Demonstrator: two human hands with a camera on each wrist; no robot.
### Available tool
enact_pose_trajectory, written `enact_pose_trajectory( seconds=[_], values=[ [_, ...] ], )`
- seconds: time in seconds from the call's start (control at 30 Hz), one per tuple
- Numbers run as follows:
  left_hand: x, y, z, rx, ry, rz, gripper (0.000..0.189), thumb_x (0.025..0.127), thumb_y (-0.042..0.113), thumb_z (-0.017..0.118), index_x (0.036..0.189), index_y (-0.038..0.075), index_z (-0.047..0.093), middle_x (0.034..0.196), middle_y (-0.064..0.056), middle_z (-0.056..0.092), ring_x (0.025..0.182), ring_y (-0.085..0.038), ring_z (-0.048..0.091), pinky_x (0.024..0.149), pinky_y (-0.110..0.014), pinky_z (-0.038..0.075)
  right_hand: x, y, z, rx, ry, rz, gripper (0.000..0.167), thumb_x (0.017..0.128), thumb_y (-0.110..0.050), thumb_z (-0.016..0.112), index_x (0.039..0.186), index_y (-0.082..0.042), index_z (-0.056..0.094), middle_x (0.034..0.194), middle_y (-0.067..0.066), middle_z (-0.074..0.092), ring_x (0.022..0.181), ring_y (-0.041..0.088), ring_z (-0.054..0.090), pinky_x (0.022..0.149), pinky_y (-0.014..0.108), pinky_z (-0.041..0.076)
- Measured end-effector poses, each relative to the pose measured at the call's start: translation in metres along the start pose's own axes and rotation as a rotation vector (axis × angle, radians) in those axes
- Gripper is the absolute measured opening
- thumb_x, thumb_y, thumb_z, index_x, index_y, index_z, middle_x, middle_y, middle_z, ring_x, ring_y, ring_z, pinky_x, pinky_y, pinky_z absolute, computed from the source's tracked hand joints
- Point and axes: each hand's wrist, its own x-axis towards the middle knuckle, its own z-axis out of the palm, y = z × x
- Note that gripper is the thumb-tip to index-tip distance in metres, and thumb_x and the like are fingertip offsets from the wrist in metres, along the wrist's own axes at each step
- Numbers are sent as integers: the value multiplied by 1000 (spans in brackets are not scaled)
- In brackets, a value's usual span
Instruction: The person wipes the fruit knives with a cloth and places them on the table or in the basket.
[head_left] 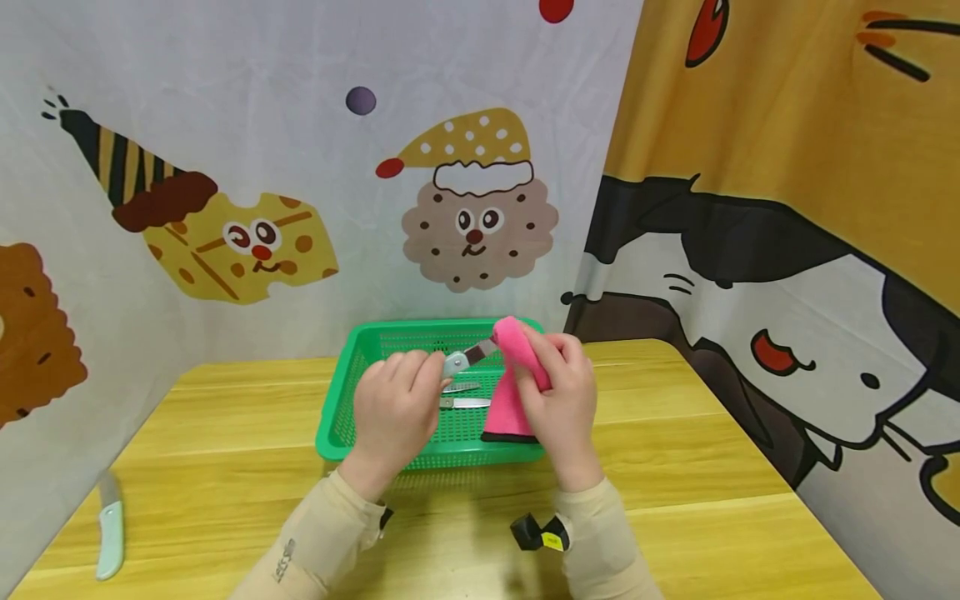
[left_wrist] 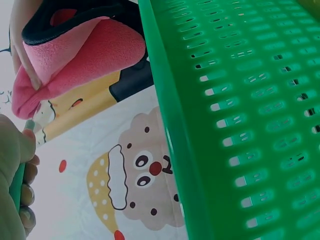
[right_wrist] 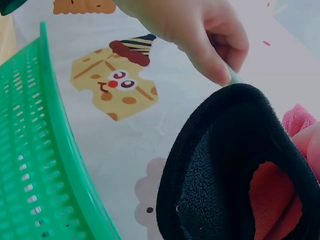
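Note:
My left hand (head_left: 397, 408) grips the pale mint handle of a knife (head_left: 456, 363), whose blade points up and to the right above the basket. A pink cloth (head_left: 512, 410) with black edging hangs from my right hand (head_left: 562, 392), which pinches it around the blade's tip end. In the left wrist view, the cloth (left_wrist: 100, 55) meets the blade just beyond my left fingers. The right wrist view shows the black inner side of the cloth (right_wrist: 210, 185), with its opening facing the camera; the blade is hidden behind it there.
Below both hands stands a green perforated basket (head_left: 328, 417) with a silver blade (head_left: 471, 403) and another metal blade (head_left: 462, 387) inside. Another mint-handled knife (head_left: 111, 537) lies at the left edge of the wooden table (head_left: 225, 450). A printed curtain (head_left: 285, 67) hangs behind.

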Motion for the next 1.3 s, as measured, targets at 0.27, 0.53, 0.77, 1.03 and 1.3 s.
enact_pose_trajectory(
  seconds=[0.27,0.53,0.77,1.03,1.3],
  values=[
    [1,0,-1,-31,8,-15,29,105,24,50,94,0,62,78,-9,58,57,-25,52,42,-31,33,3,9,-10,-19,34,41,31,85,-11,74,117,-13,72,98,15,60,85,30,59,66,44,45],
    [2,-4,-4,-16,-21,-52,29,105,24,49,96,-1,61,81,-11,59,59,-26,53,43,-33,36,7,11,-19,14,70,57,32,86,-11,75,118,-13,72,97,16,60,86,29,57,67,38,44],
    [4,-4,-3,7,-20,-60,27,104,24,52,96,-1,61,80,-10,59,58,-25,51,43,-31,34,7,4,-17,77,81,-50,31,83,-8,73,114,-9,73,96,16,61,84,31,58,69,43,44],
    [9,0,-2,21,-8,-57,24,102,21,55,97,-1,62,80,-12,59,58,-27,50,43,-32,33,2,-13,-8,108,40,-149,35,83,-7,71,117,-13,73,95,13,61,82,28,58,70,46,42],
    [13,4,1,21,9,-59,17,99,16,60,99,-2,63,82,-12,60,60,-28,54,44,-35,38,-5,-21,3,104,-12,-192,37,82,-9,69,118,-16,71,94,11,62,81,25,59,68,45,43]
  ],
)
